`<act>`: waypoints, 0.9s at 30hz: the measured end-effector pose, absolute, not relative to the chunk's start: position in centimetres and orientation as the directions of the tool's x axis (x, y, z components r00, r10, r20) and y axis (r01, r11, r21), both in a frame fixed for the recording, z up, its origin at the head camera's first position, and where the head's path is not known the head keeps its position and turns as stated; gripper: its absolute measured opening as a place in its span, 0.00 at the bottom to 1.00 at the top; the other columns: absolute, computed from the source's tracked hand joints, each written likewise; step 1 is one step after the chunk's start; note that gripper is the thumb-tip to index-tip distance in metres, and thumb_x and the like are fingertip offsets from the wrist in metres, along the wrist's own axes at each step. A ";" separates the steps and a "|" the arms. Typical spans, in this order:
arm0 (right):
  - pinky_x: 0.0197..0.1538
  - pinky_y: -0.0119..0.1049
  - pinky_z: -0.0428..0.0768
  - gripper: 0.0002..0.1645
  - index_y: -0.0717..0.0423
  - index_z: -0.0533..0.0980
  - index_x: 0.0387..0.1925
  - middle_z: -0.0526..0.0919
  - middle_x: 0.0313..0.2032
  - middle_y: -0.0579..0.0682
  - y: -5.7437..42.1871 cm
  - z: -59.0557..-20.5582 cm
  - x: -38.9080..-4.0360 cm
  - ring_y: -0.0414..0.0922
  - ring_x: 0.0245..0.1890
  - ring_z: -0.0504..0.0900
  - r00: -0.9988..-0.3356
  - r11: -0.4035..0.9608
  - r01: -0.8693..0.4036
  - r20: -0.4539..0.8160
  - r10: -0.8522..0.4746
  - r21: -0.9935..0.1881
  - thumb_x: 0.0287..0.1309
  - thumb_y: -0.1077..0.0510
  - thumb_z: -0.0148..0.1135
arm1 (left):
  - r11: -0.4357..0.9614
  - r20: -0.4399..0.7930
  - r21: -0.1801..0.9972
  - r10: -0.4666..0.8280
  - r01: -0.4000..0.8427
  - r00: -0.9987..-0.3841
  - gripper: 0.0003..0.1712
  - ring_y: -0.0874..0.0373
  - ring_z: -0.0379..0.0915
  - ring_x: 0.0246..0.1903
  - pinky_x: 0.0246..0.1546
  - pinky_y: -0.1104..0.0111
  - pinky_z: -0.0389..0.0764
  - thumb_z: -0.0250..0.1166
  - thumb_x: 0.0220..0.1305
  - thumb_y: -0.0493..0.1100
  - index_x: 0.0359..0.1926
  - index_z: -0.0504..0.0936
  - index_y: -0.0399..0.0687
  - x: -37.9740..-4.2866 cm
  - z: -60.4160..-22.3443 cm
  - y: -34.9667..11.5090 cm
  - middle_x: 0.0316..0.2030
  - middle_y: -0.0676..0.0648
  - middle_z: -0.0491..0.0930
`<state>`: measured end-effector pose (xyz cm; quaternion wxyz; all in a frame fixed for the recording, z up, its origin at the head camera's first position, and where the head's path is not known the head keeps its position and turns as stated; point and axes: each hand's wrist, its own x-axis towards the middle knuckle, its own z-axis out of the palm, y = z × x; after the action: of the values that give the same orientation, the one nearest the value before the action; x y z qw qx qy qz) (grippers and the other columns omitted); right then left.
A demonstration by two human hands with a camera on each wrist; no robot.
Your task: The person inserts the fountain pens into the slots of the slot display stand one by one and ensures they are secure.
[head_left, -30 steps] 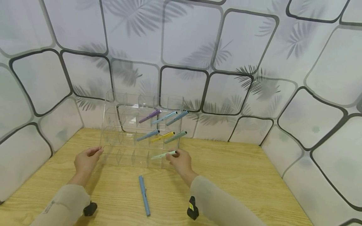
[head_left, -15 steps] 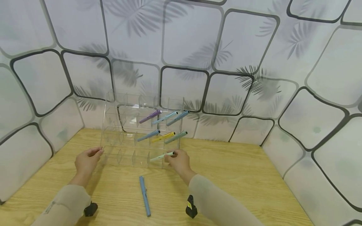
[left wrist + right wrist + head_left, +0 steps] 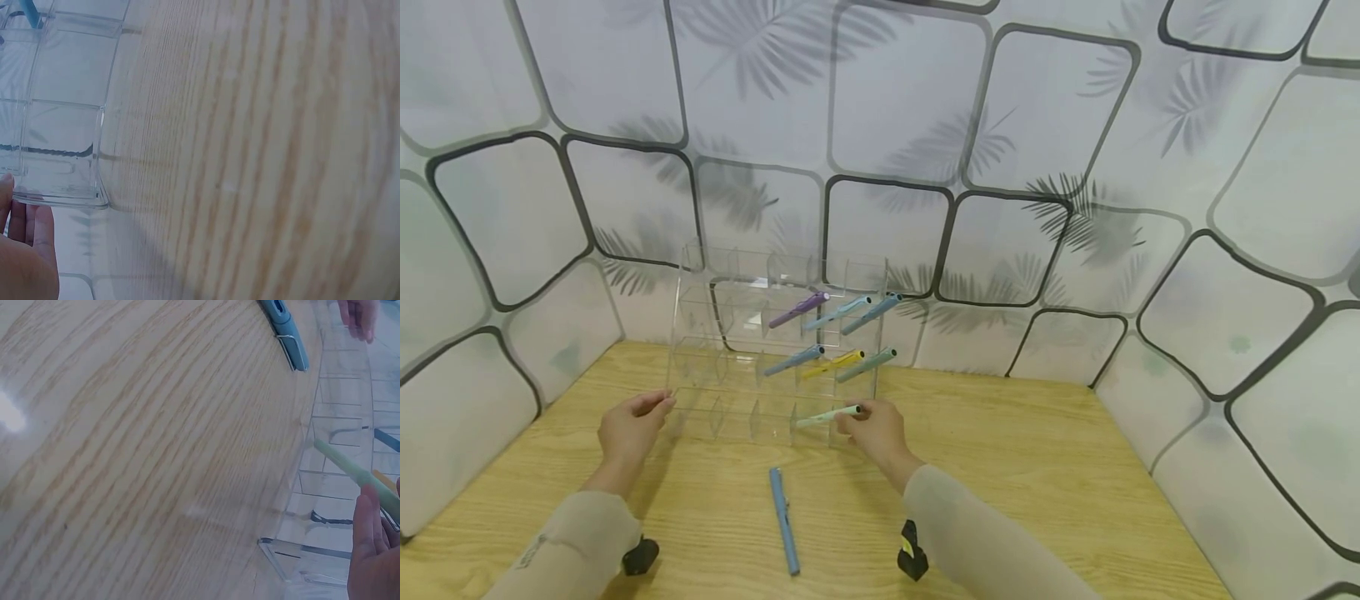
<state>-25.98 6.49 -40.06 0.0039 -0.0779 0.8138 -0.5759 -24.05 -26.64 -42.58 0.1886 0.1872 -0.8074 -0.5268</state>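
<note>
A clear tiered pen rack (image 3: 733, 425) stands at the back left of the table. My left hand (image 3: 634, 425) pinches its left side edge, and in the left wrist view the fingers (image 3: 42, 234) are at the rack's corner. My right hand (image 3: 880, 429) holds a light green pen (image 3: 827, 416) at the right end of the lowest tier. That pen slants across the divider there, its tip to the left. In the right wrist view the fingertips lie along the light green pen (image 3: 344, 461). A blue pen (image 3: 784, 521) lies on the table in front of the rack.
On the rack's middle tier rest a blue pen (image 3: 793, 360), a yellow pen (image 3: 832, 364) and a green pen (image 3: 867, 365). Above them are a purple pen (image 3: 798, 309), a light blue pen (image 3: 838, 312) and a darker blue pen (image 3: 872, 313). Patterned curtain (image 3: 902, 92) surrounds the wooden table (image 3: 1015, 467).
My right hand has shifted slightly left, and the light green pen has moved left and down a little onto the lowest tier. The left hand stays at the rack's edge.
</note>
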 end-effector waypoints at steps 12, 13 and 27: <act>0.34 0.46 0.86 0.22 0.63 0.82 0.43 0.84 0.36 0.60 7.0 -38.8 -25.9 0.48 0.28 0.85 -0.989 0.394 -0.118 0.072 -0.128 -0.912 0.62 0.47 0.62 | 0.401 0.125 0.911 -0.495 -0.099 -0.860 0.24 0.76 0.73 0.23 0.25 0.83 0.78 0.62 0.66 0.49 0.52 0.79 0.31 -23.9 -42.6 -26.6 0.44 0.39 0.82; 0.33 0.46 0.86 0.22 0.63 0.82 0.42 0.84 0.35 0.60 7.0 -38.8 -25.9 0.48 0.28 0.85 -0.989 0.400 -0.123 0.077 -0.129 -0.908 0.62 0.47 0.62 | 0.404 0.125 0.909 -0.495 -0.100 -0.860 0.25 0.76 0.73 0.23 0.25 0.83 0.78 0.62 0.66 0.49 0.52 0.79 0.31 -23.9 -42.6 -26.6 0.44 0.39 0.82; 0.26 0.32 0.82 0.11 0.59 0.83 0.42 0.83 0.30 0.51 7.1 -39.0 -26.3 0.45 0.29 0.84 -0.951 0.535 -0.303 0.215 -0.222 -0.789 0.62 0.57 0.63 | 0.387 0.111 0.916 -0.494 -0.103 -0.862 0.25 0.76 0.73 0.25 0.27 0.83 0.78 0.61 0.66 0.49 0.53 0.79 0.32 -23.9 -42.5 -26.5 0.43 0.43 0.82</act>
<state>-26.26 7.11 -38.96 -0.0443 -0.1499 0.8750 -0.4583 -23.92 -26.50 -42.52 0.1871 0.1840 -0.8114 -0.5223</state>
